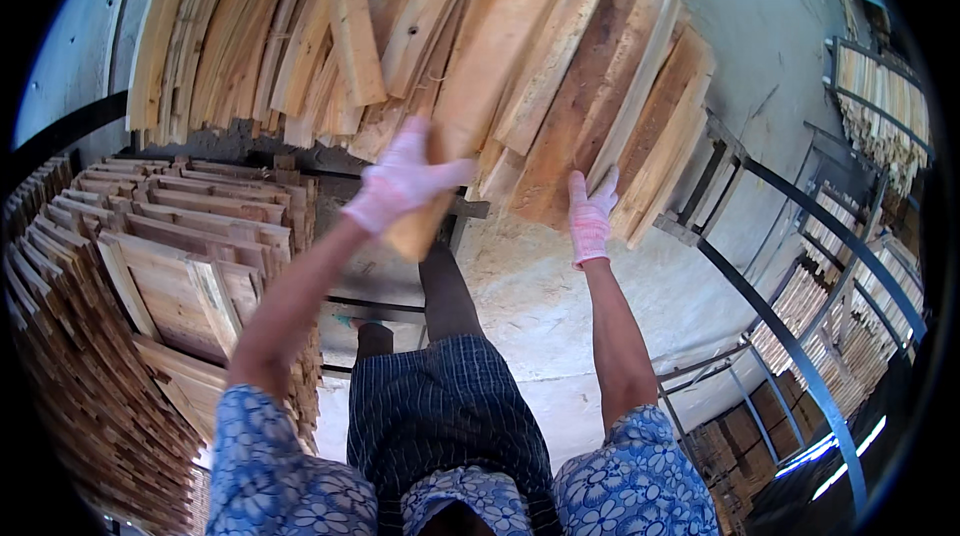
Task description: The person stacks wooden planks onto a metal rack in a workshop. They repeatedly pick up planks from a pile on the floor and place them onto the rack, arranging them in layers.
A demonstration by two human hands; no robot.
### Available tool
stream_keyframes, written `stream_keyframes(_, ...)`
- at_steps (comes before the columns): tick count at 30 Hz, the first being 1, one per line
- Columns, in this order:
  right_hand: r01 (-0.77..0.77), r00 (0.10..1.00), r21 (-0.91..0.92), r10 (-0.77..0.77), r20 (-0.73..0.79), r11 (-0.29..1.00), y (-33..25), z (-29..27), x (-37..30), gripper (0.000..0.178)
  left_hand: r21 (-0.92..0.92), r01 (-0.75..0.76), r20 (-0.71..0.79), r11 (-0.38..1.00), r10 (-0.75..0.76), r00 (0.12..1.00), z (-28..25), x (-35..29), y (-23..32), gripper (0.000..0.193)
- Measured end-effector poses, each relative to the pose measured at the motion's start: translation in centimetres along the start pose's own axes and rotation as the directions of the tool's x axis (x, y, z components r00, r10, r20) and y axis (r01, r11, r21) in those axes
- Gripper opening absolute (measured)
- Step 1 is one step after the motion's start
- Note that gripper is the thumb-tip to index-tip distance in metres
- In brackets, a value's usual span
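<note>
My left hand [408, 178], in a pale pink work glove, grips a light wooden plank [484, 66] near its close end, with the thumb across its face. The plank slants over a row of boards, and its near end juts toward me. Further right, my right hand [592, 218], gloved the same way, rests with its fingers stretched out and apart against the end of a brownish board [572, 151]. Beside it stands a narrow pale strip [636, 81]. Another short plank [352, 31] lies crosswise over the upright boards [240, 26] to the left.
Stacked wooden panels [190, 271] fill the left side close to my arm. A dark metal rail [790, 346] curves along the right. Behind it are racks with bundled slats [880, 106]. Pale floor [540, 306] shows beneath the boards.
</note>
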State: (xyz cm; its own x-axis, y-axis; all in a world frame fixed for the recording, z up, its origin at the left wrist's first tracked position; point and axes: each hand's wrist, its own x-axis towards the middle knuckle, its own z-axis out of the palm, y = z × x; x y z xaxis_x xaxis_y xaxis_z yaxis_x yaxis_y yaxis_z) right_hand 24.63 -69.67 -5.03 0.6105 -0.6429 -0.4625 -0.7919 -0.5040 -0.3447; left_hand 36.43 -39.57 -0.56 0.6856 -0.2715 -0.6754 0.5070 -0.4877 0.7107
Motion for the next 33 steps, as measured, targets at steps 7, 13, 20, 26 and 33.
stream_keyframes(7,-0.314,0.94,0.591,0.158,0.301,0.743,6.3,-0.6,2.3,0.08,0.295,0.265,-0.216,0.918,-0.206,0.954,17.8,6.0,2.3,0.088)
stream_keyframes(13,-0.277,0.949,0.398,0.186,0.254,0.874,1.2,1.7,-0.8,0.106,-0.016,0.203,-0.185,0.979,-0.203,0.962,15.5,5.7,0.9,0.104)
stream_keyframes(20,-0.357,0.931,0.575,0.23,0.282,0.736,-1.4,2.1,-2.4,0.119,0.141,0.294,-0.094,0.945,-0.283,0.954,13.9,6.2,-0.6,0.124)
stream_keyframes(26,-0.274,0.957,0.57,0.163,0.239,0.774,-0.8,3.1,-3.0,0.12,-0.094,0.15,-0.117,0.984,-0.16,0.98,13.9,5.6,-2.5,0.124)
stream_keyframes(33,-0.481,0.857,0.615,0.185,0.481,0.625,4.7,5.5,-11.5,0.109,-0.343,0.011,-0.175,0.939,-0.075,0.982,15.4,-1.2,-13.3,0.12)
